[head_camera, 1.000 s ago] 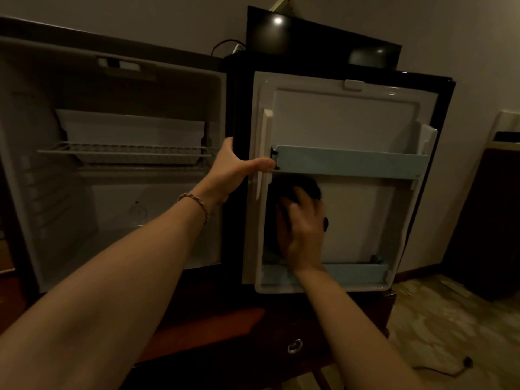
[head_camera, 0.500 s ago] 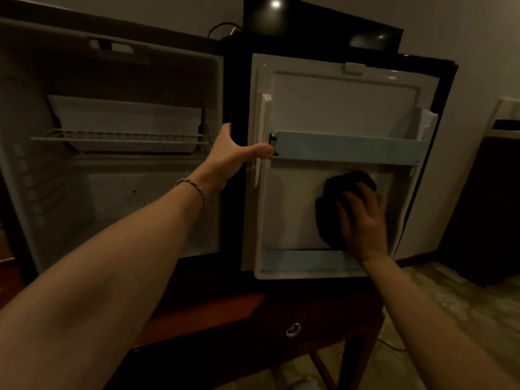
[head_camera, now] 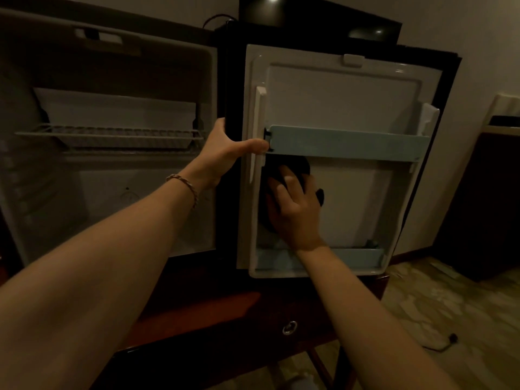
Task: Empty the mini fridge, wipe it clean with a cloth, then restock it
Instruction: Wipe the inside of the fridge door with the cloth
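The fridge (head_camera: pixel 112 153) stands open on a dark wooden bench (head_camera: pixel 197 313), its door (head_camera: pixel 337 94) swung out to the right. The left hand (head_camera: pixel 225 153) grips the door's left edge, thumb lying across the front beside the upper shelf (head_camera: pixel 349 142), fingers wrapped behind. The right hand (head_camera: pixel 295 209) presses a dark cloth (head_camera: pixel 292 170) flat against the door's inner panel with fingers spread, at the panel's left side, just under the upper shelf and above the lower shelf (head_camera: pixel 351 256). Inside the fridge, a wire rack (head_camera: pixel 112 133) carries a pale tray (head_camera: pixel 118 111). A bracelet (head_camera: pixel 184 184) sits on the left wrist.
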